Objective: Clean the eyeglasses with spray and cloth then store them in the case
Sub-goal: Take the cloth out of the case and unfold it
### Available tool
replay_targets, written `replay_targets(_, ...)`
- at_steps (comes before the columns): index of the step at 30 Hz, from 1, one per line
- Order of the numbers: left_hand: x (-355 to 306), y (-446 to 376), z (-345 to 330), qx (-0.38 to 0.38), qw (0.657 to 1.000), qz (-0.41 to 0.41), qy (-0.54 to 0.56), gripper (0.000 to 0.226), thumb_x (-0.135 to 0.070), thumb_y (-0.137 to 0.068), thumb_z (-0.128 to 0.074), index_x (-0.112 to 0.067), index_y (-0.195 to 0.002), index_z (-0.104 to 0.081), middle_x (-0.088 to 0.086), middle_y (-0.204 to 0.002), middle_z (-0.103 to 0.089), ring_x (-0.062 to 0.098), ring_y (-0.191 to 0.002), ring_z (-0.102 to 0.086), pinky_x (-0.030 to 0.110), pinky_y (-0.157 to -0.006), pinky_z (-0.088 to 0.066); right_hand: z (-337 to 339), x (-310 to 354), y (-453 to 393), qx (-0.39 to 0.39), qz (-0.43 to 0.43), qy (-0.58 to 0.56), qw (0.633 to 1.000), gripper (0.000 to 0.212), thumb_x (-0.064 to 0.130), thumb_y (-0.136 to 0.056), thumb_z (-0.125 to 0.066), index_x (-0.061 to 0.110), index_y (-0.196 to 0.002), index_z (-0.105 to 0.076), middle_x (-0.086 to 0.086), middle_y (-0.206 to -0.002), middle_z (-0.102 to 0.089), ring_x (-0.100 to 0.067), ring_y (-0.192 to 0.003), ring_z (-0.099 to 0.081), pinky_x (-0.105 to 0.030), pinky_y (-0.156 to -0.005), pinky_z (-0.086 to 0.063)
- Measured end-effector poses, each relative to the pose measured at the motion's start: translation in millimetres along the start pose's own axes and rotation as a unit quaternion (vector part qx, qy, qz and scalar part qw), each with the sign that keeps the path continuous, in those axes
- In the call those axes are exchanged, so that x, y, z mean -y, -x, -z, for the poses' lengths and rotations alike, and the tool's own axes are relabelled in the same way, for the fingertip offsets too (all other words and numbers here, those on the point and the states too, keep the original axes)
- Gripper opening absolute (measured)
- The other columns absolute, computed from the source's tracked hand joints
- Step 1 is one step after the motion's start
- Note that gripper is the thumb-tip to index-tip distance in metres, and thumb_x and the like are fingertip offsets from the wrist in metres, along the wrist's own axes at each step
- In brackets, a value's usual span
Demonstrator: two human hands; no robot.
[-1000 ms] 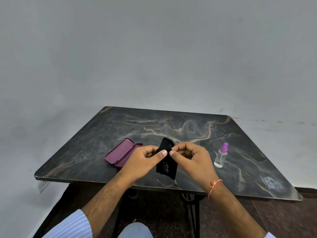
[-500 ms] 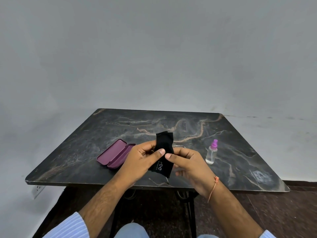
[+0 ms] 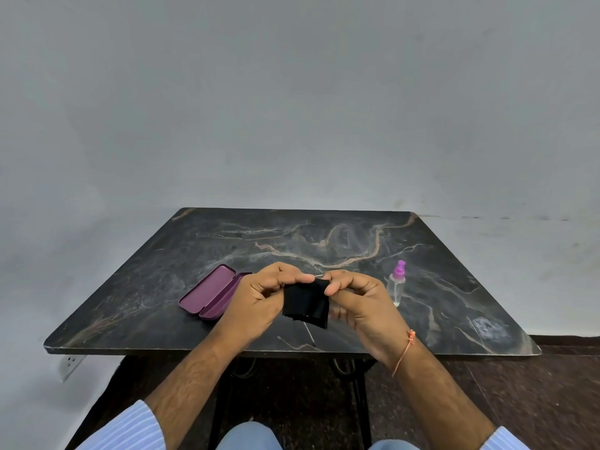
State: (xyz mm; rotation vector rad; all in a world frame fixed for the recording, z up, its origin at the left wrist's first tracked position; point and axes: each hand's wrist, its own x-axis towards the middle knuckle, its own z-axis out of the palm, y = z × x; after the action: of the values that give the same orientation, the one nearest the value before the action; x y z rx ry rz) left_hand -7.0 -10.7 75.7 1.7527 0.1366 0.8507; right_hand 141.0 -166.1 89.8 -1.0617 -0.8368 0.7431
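Over on the left, the case [image 3: 212,293] lies open on the dark surface [image 3: 324,235], just beside the left hand [image 3: 259,303], whose fingers [image 3: 293,277] curl round one edge of the black cloth [image 3: 306,302]. To the right, the right hand [image 3: 363,303] pinches the cloth's other edge, and of the glasses [image 3: 310,334] only a thin metal arm shows below the cloth, held above the surface's near edge. Farthest right, the spray [image 3: 397,282] stands upright, near the right hand.
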Motion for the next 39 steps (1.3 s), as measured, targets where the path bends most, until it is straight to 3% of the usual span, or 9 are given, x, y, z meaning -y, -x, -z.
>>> replay_targets(3,0,0,-1,-0.01,1.0,-0.007,-0.01,0.047,0.017,-0.098,-0.069,-0.024,-0.112,-0.087,-0.002,-0.109,-0.079,0.02,-0.106,-0.076,0.037,-0.093,-0.063,1,-1,0,0.005,0.017,-0.006,1.0,0.03,-0.007,-0.093,-0.071,0.017,-0.078,-0.079,-0.011,-0.103,-0.073,-0.024,-0.096,-0.073,-0.035,-0.073,-0.062)
replay_targets(8,2,2,-4,0.026,0.998,0.038,0.031,0.055,0.008,-0.093,-0.081,-0.021,-0.14,-0.071,0.007,-0.119,-0.082,0.021,-0.114,-0.08,0.031,-0.101,-0.063,3,-5,0,-0.009,0.018,-0.001,1.0,0.029,-0.007,-0.098,-0.067,0.021,-0.097,-0.079,-0.004,-0.099,-0.077,-0.02,-0.089,-0.073,-0.037,-0.074,-0.062)
replay_targets(15,4,3,-5,0.002,0.998,0.049,-0.039,0.039,-0.002,-0.094,-0.085,-0.037,-0.111,-0.087,-0.002,-0.109,-0.087,0.017,-0.104,-0.084,0.028,-0.089,-0.067,8,-10,1,-0.009,0.02,-0.002,1.0,0.023,0.002,-0.097,-0.068,0.02,-0.093,-0.083,-0.006,-0.105,-0.081,-0.02,-0.098,-0.078,-0.033,-0.074,-0.064)
replay_targets(22,-1,1,-7,0.002,0.992,0.129,-0.015,0.041,0.001,-0.107,-0.067,-0.037,-0.11,-0.084,0.005,-0.102,-0.087,0.022,-0.092,-0.086,0.028,-0.066,-0.067,22,-12,-1,0.007,0.04,0.07,0.997,0.045,-0.018,-0.095,-0.053,0.016,-0.083,-0.079,-0.007,-0.103,-0.074,-0.026,-0.097,-0.068,-0.041,-0.076,-0.052)
replay_targets(25,0,3,-13,0.002,0.985,0.17,0.018,0.049,0.006,-0.109,-0.057,-0.035,-0.111,-0.085,0.01,-0.105,-0.087,0.026,-0.104,-0.085,0.037,-0.072,-0.07,25,-13,-3,0.007,0.077,0.126,0.989,0.041,-0.023,-0.09,-0.055,0.009,-0.082,-0.079,-0.01,-0.099,-0.071,-0.023,-0.095,-0.065,-0.036,-0.083,-0.052)
replay_targets(28,4,7,-22,-0.024,0.981,0.185,0.047,0.043,0.001,-0.11,-0.059,-0.032,-0.113,-0.087,0.009,-0.108,-0.087,0.024,-0.107,-0.084,0.032,-0.073,-0.069,24,-16,-3,-0.016,0.106,0.168,0.98,0.042,-0.029,-0.088,-0.055,0.005,-0.083,-0.08,-0.01,-0.097,-0.069,-0.015,-0.09,-0.067,-0.033,-0.083,-0.053)
replay_targets(31,7,10,-29,-0.021,0.975,0.207,0.079,0.031,-0.012,-0.113,-0.062,-0.029,-0.118,-0.086,0.007,-0.116,-0.086,0.023,-0.111,-0.083,0.029,-0.079,-0.068,22,-21,-2,-0.043,0.137,0.201,0.969,0.046,-0.026,-0.087,-0.06,0.013,-0.084,-0.084,-0.004,-0.095,-0.07,-0.01,-0.084,-0.066,-0.024,-0.076,-0.051)
replay_targets(34,9,14,-31,-0.002,0.968,0.231,0.095,0.036,-0.016,-0.116,-0.054,-0.033,-0.124,-0.084,0.007,-0.121,-0.084,0.02,-0.111,-0.081,0.037,-0.093,-0.068,22,-24,-1,-0.065,0.161,0.208,0.963,0.052,-0.019,-0.088,-0.065,0.029,-0.084,-0.085,0.007,-0.093,-0.071,-0.006,-0.076,-0.064,-0.018,-0.069,-0.048)
replay_targets(39,15,16,-28,-0.002,0.954,0.258,0.15,0.041,-0.035,-0.101,-0.053,-0.016,-0.123,-0.082,0.021,-0.117,-0.083,0.036,-0.115,-0.08,0.039,-0.092,-0.067,22,-29,-1,-0.101,0.166,0.224,0.955,0.047,-0.006,-0.086,-0.067,0.037,-0.084,-0.086,0.009,-0.092,-0.073,-0.01,-0.07,-0.061,-0.021,-0.065,-0.047)
